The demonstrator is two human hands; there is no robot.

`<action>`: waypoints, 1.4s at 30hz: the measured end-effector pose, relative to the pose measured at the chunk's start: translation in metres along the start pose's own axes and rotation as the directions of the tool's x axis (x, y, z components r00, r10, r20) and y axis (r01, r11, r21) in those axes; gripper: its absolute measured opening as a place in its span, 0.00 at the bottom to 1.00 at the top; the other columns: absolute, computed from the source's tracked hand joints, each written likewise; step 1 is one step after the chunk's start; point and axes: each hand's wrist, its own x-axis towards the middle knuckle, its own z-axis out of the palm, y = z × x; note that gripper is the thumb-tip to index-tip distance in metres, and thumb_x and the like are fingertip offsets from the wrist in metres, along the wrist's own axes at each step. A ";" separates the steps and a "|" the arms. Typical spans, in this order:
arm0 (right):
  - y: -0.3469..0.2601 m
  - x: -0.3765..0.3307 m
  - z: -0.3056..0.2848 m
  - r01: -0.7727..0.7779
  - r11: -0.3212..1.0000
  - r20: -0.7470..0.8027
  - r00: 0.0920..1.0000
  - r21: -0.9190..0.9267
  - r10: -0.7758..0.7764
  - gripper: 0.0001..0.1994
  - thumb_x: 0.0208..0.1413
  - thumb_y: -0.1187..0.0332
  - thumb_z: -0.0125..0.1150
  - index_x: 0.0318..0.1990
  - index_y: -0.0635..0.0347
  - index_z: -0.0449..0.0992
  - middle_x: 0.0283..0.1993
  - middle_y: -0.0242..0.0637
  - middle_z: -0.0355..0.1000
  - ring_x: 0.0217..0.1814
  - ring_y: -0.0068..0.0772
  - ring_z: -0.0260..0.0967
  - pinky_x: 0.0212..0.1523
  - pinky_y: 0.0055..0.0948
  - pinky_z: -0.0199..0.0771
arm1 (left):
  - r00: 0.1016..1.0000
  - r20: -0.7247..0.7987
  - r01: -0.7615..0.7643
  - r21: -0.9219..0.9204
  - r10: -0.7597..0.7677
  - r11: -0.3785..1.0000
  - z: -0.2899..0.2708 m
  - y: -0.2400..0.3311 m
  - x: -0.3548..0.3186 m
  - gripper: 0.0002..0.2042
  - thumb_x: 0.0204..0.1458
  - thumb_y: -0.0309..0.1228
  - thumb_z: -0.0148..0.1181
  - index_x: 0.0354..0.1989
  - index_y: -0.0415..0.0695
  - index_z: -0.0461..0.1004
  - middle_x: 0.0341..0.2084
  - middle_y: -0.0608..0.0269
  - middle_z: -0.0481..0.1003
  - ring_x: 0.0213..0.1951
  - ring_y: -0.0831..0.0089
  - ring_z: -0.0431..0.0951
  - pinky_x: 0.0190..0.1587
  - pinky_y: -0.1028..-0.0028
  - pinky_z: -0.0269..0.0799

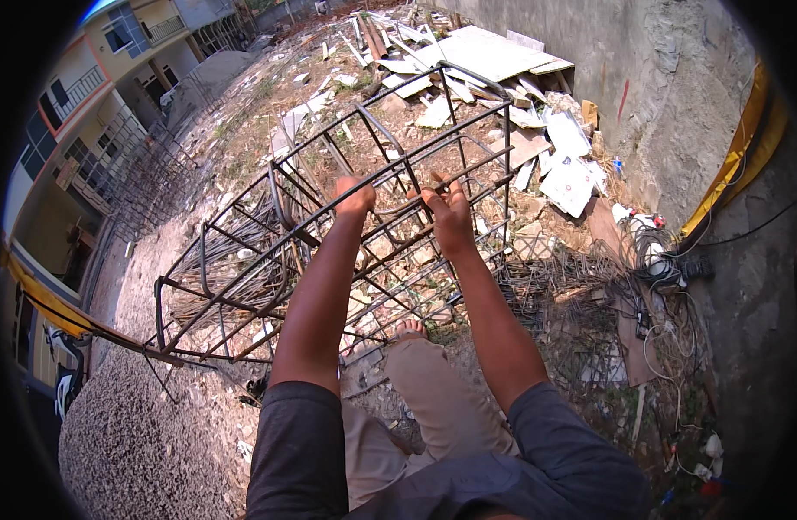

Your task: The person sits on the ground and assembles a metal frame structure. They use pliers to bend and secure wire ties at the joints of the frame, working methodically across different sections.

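Far left: a yellow multi-storey building (86, 95) with balconies stands beyond a run of upright rebar fencing (147, 173).
Lower left: a mound of grey gravel (147, 433) covers the ground, with a yellow strip (47, 303) running along its edge.
Rebar cage: a long box-shaped rebar cage (268, 251) of dark steel bars lies tilted on the rubble, stretching from the gravel's edge up toward the middle of the view, just in front of the person.
Left hand: the left hand (355, 198) is closed in a fist around the cage's top long bar; its grip is shut on that bar.
Right hand: the right hand (450, 212) sits just beside the left on the same top bar, fingers curled round the steel and something thin and dark pinched at the fingertips; what it is cannot be made out.
Legs: beige trousers (433, 399) and a bare foot (409, 328) show below the arms, the foot close against the cage's lower bars.
Upper middle: broken white boards (494, 56) and planks lie piled behind the cage.
Right: a tangle of thin wire (580, 303) lies beside the cage, then a rough concrete wall (676, 104) with a yellow tarpaulin (745, 139) draped on it.
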 end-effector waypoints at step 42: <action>-0.010 -0.003 0.003 0.044 0.999 0.112 0.993 0.012 -0.045 0.43 0.51 0.79 0.69 0.70 0.66 0.47 0.43 0.39 0.72 0.42 0.25 0.71 0.46 0.26 0.75 | 0.977 -0.181 -0.136 -0.129 0.112 0.982 0.000 0.008 -0.018 0.18 0.62 0.36 0.55 0.38 0.26 0.77 0.40 0.27 0.78 0.48 0.35 0.79 0.52 0.49 0.75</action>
